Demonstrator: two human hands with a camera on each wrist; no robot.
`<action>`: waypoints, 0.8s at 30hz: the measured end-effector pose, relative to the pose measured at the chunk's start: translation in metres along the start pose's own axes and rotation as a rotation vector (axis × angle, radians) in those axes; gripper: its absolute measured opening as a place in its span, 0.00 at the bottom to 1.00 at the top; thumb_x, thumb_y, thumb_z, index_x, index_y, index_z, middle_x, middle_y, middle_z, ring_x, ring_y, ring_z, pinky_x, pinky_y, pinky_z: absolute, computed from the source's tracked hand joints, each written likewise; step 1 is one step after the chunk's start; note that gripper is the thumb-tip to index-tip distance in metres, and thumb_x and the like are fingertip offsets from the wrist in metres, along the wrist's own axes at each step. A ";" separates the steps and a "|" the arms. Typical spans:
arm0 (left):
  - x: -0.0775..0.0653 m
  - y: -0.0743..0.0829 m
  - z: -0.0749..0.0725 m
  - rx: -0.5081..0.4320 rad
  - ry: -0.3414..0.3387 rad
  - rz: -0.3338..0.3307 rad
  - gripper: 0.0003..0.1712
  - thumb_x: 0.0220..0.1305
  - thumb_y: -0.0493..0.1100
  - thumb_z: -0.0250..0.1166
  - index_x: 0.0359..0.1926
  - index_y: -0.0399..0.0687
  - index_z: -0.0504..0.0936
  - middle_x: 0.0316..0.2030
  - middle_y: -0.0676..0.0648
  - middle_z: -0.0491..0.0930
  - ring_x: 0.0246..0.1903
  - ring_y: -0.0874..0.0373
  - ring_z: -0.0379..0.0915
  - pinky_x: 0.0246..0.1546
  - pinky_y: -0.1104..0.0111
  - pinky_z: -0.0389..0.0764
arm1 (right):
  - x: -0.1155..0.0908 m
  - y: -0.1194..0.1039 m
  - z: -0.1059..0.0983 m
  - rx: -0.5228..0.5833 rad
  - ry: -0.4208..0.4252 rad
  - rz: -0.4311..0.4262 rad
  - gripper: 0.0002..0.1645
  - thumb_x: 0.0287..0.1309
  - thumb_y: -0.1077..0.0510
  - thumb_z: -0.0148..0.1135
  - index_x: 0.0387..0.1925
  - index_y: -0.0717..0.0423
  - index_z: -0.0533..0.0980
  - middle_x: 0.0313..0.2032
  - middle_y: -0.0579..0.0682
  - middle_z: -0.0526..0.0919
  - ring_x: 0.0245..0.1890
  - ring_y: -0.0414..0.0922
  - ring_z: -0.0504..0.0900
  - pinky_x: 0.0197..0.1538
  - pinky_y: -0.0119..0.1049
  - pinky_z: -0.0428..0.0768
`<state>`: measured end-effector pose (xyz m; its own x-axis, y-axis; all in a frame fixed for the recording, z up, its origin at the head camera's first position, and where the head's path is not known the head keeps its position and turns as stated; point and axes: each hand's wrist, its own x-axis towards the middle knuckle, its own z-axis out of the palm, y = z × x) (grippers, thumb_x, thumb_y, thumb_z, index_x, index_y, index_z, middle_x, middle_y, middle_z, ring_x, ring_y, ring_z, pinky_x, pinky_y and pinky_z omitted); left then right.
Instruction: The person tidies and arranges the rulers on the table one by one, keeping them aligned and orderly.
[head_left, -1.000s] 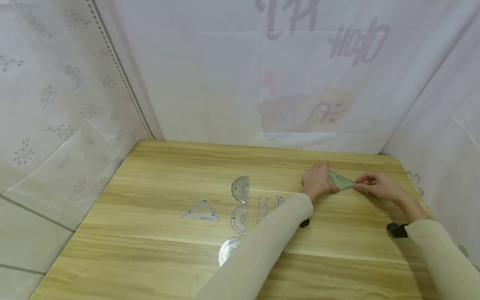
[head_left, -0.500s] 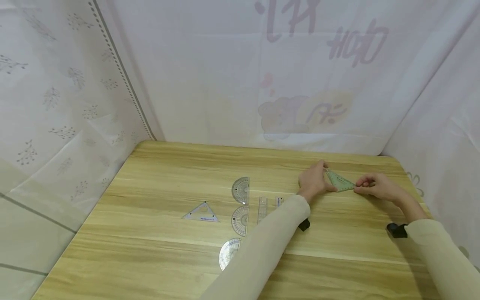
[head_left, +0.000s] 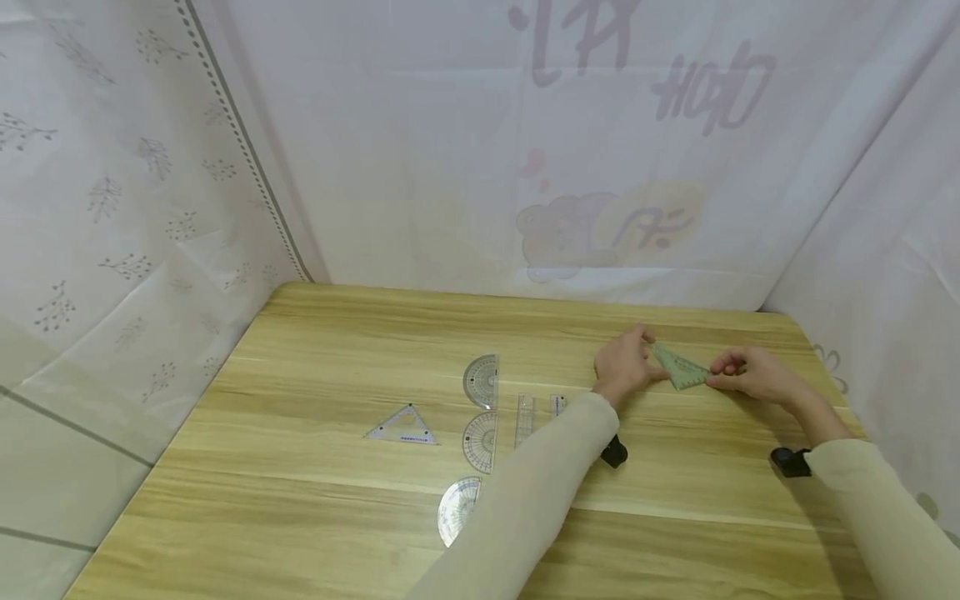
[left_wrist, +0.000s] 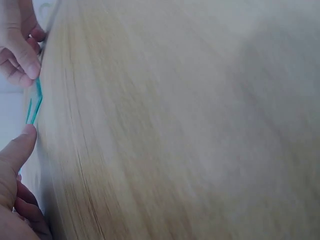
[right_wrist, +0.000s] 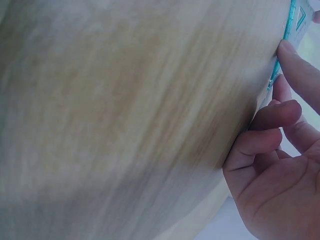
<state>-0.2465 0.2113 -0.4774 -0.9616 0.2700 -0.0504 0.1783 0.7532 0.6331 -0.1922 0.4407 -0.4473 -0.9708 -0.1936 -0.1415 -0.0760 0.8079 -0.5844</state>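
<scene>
A green translucent set square [head_left: 681, 367] lies at the back right of the table, between both hands. My left hand [head_left: 622, 361] holds its left side, with the thumb at the near corner and the index finger at the far corner. My right hand [head_left: 753, 373] pinches the pointed right end between thumb and index finger. In the left wrist view, the set square [left_wrist: 39, 97] shows edge-on close to the tabletop, bridging the two thumbs. From the right wrist, its green edge [right_wrist: 288, 22] runs up from the thumb and fingertips; the other fingers curl near the table.
Left of the hands lie a clear set square [head_left: 408, 427], protractors [head_left: 480, 381] in a column, and two clear rulers [head_left: 525, 417], [head_left: 558, 403] partly hidden by the left sleeve [head_left: 510, 508]. White patterned cloth [head_left: 420, 167] hangs behind the wooden table [head_left: 315, 375].
The green set square has turned slightly, its near corner shifting toward me. My left hand has moved a little left with it. My right hand has stayed almost still at the pointed end.
</scene>
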 end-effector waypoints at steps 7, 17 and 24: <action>0.000 -0.003 0.002 -0.123 0.057 -0.039 0.23 0.49 0.56 0.83 0.46 0.68 0.84 0.25 0.68 0.74 0.26 0.72 0.69 0.30 0.74 0.67 | 0.002 -0.002 0.001 -0.016 0.002 -0.014 0.15 0.65 0.55 0.71 0.42 0.65 0.81 0.35 0.50 0.77 0.35 0.44 0.71 0.37 0.34 0.70; -0.003 -0.005 -0.014 -0.353 0.002 -0.091 0.05 0.57 0.51 0.79 0.30 0.61 0.90 0.23 0.65 0.76 0.25 0.71 0.71 0.29 0.73 0.69 | 0.001 0.002 0.001 0.040 0.004 -0.033 0.18 0.66 0.57 0.70 0.47 0.68 0.79 0.36 0.51 0.76 0.36 0.44 0.72 0.38 0.32 0.71; -0.007 -0.007 -0.026 -0.635 -0.078 -0.038 0.03 0.61 0.40 0.76 0.32 0.45 0.91 0.26 0.59 0.80 0.22 0.67 0.65 0.25 0.74 0.67 | 0.001 0.002 -0.003 0.035 -0.013 -0.035 0.18 0.67 0.55 0.68 0.48 0.67 0.80 0.37 0.51 0.77 0.37 0.43 0.73 0.39 0.33 0.72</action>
<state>-0.2463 0.1887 -0.4615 -0.9426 0.3108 -0.1223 -0.0367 0.2676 0.9628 -0.1938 0.4445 -0.4461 -0.9648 -0.2284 -0.1306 -0.1014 0.7809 -0.6164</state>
